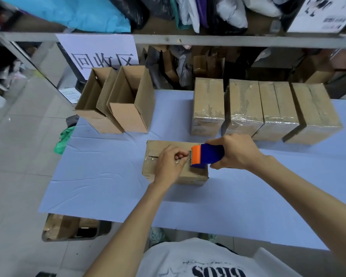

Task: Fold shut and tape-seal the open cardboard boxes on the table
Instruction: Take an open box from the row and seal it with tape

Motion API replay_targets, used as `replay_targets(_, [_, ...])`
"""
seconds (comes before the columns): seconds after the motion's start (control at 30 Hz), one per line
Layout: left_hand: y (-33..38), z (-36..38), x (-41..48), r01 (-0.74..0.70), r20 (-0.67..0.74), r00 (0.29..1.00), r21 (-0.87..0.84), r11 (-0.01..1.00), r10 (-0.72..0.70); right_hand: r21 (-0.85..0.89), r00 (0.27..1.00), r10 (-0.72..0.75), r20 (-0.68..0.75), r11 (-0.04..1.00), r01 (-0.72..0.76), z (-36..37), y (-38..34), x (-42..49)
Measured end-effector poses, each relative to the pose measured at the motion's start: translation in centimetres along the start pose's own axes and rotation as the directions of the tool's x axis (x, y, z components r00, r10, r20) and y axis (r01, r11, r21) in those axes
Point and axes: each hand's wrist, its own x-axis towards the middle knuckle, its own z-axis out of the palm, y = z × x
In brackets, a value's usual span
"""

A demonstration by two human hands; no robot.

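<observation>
Taped boxes (244, 108): four, upper right.
Open boxes (131, 118): two, upper left, pending.
Centre box (194, 176): being taped.
Left hand (170, 164): pinches tape (185, 159).
Right hand (236, 152): grips dispenser (208, 155).

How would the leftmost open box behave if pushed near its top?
The leftmost open box probably tips rather than slides: it stands tall and narrow. Likely light, as no contents show. Its upright flaps would probably flex, being single cardboard sheets.

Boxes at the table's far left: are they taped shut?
No, the outer box and inner box both stand with flaps up, insides showing.
</observation>
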Motion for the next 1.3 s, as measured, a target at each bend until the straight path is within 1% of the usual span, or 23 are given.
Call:
replay_targets(0.13, [0.3, 0.7, 0.4, 0.039, -0.026, 0.999, -0.032, 0.999, -0.040, 0.027, 1.000, -0.001, 0.001, 1.000, 0.001, -0.1, 0.3, -0.3])
replay_targets(0.27, [0.2, 0.6, 0.7, 0.066, -0.007, 0.998, -0.095, 0.993, -0.067, 0.064, 1.000, 0.006, -0.017, 0.998, -0.005, 0.2, 0.8, -0.7])
replay_targets(0.33, [0.1, 0.4, 0.9, 0.066, 0.005, 0.998, -0.123, 0.990, -0.066, 0.113, 1.000, 0.015, -0.022, 0.994, -0.013, 0.6, 1.2, -1.1])
replay_targets(0.4, [0.0, 0.3, 1.0, 0.069, 0.019, 0.998, -0.122, 0.990, -0.067, 0.167, 1.000, 0.000, -0.009, 0.986, 0.002, 0.8, 1.8, -1.3])
replay_targets(0.5, [-0.1, 0.3, 0.8, 0.078, 0.016, 0.997, -0.121, 0.990, -0.077, 0.191, 1.000, -0.028, 0.001, 0.981, 0.027, 0.7, 3.0, -1.7])
replay_targets(0.67, [0.1, 0.6, 0.5, 0.077, -0.006, 0.997, -0.133, 0.988, -0.079, 0.240, 1.000, -0.012, 0.012, 0.971, 0.009, 1.7, 5.8, -2.9])
replay_targets(0.93, [0.5, 0.5, 0.5, 0.101, 0.011, 0.995, -0.148, 0.984, -0.101, 0.311, 0.999, -0.040, -0.018, 0.949, 0.043, 3.1, 7.6, -3.6])
replay_targets(1.07, [0.5, 0.6, 0.5, 0.119, 0.015, 0.993, -0.157, 0.980, -0.119, 0.305, 1.000, 0.026, 0.011, 0.952, -0.028, 3.5, 9.8, -4.8])
replay_targets(1.13, [0.6, 0.5, 0.6, 0.121, 0.006, 0.993, -0.155, 0.980, -0.122, 0.273, 0.999, 0.029, 0.017, 0.961, -0.033, 3.2, 10.4, -5.5])
replay_targets(1.3, [0.5, 0.8, 0.5, 0.131, -0.007, 0.991, -0.173, 0.976, -0.134, 0.050, 0.993, 0.041, 0.111, 0.998, -0.047, 2.4, 7.8, -3.9])
